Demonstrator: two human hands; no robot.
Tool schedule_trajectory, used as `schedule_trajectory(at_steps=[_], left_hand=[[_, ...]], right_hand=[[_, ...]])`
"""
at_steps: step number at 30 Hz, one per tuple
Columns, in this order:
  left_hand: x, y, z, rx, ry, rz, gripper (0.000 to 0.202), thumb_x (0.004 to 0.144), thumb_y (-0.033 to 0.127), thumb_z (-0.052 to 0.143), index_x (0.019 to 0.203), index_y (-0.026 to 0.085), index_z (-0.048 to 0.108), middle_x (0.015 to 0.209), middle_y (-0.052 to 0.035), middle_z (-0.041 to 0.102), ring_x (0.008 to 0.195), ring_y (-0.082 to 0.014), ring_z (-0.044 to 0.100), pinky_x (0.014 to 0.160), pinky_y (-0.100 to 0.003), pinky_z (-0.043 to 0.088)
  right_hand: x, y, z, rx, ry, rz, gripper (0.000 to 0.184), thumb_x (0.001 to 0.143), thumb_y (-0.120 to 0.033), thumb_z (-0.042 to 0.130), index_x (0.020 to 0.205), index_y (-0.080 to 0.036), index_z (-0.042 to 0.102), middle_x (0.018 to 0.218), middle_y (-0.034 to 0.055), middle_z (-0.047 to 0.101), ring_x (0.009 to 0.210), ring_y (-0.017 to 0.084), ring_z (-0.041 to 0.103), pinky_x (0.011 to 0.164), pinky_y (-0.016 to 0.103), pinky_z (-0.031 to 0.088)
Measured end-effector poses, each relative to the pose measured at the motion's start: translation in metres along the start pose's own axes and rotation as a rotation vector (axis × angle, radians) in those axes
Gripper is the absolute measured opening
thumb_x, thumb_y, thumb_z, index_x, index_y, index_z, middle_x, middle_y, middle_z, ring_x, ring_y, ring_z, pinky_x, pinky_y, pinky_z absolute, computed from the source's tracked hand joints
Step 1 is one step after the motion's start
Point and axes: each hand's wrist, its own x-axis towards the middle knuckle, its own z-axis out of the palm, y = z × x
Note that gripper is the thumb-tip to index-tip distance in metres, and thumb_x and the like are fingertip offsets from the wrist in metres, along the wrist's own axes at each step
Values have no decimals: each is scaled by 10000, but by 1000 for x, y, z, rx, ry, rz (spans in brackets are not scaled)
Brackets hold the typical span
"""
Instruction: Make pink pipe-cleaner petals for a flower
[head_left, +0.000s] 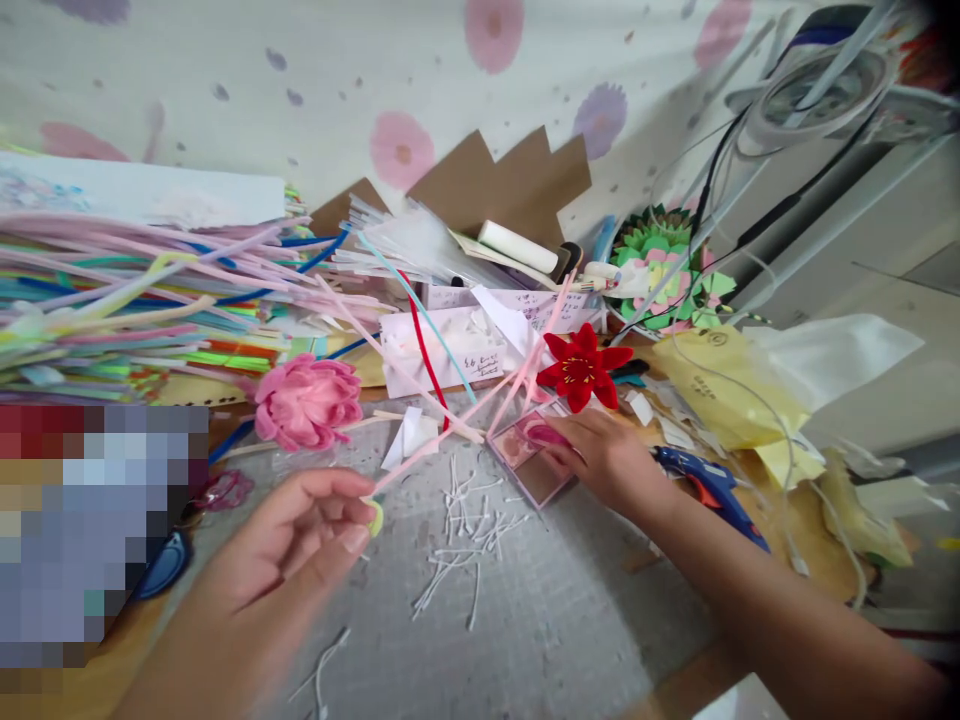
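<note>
Between left hand [274, 550] and case's edge [516, 475] lie white strands [459, 551].

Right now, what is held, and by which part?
The left hand pinches a pink stem at its near end, beside a yellow piece; whether the right hand, over the box, holds anything cannot be told.

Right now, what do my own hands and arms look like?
Your bare, ungloved left hand and bare, ungloved right hand show no rings or bracelets. The bare right forearm, tapering toward the wrist, shows no sleeve or markings. The left wrist, slightly blurred, shows no cuff.
</note>
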Motion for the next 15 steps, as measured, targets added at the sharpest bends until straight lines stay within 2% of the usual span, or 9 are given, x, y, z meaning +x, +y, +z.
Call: schedule_trajectory(at_steps=[4, 9, 15], left_hand=[[-2, 0, 0, -34, -10, -13, 313, 722, 521, 650, 945, 310, 593, 879, -1, 655, 862, -218, 578, 687, -273, 471], [-4, -2, 2, -54, -29, -38, 303, 739, 523, 641, 960, 322, 588, 885, 6, 652, 859, -209, 568, 692, -267, 473], [-3, -2, 2, -54, -31, -24, 312, 707, 518, 664, 926, 301, 618, 882, -8, 657, 847, -225, 573, 666, -275, 476]], right_hand=[[-2, 1, -5, -69, -5, -32, 283, 942, -313, 512, 1132, -139, 629, 959, 119, 682, 843, 245, 619, 758, 390, 516], [1, -5, -6, -91, -21, -63, 270, 947, -237, 498, 1161, -127, 619, 1019, 129, 671, 895, 251, 604, 801, 398, 518], [-9, -1, -10, -66, -48, -129, 297, 930, -145, 478, 1199, -158, 604, 1102, 108, 661, 961, 235, 605, 858, 396, 512]])
